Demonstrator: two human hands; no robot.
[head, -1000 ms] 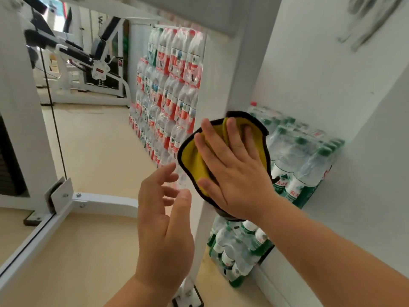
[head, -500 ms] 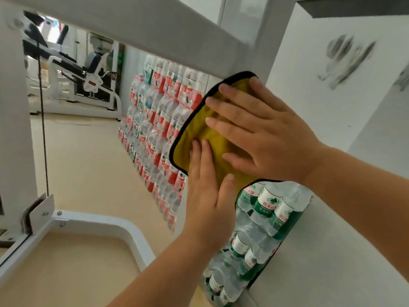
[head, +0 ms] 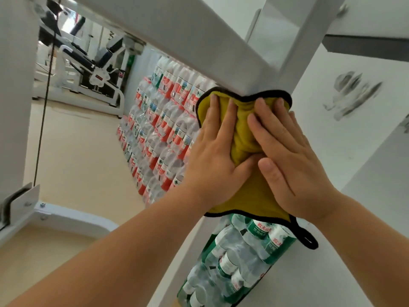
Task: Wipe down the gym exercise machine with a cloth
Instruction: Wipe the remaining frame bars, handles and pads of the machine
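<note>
Cloth (head: 242,129) on machine frame (head: 188,41) under flat left hand (head: 217,156) and right hand (head: 290,156), wrapped water bottles (head: 168,134) beside.

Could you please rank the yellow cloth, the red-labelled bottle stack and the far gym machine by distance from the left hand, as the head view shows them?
1. The yellow cloth: directly under the left hand, touching it.
2. The red-labelled bottle stack: behind, to its left.
3. The far gym machine: upper left, across the floor.

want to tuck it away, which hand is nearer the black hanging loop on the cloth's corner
Right. The right hand presses the cloth just above the black loop; the left hand presses its left side, farther off.
</note>
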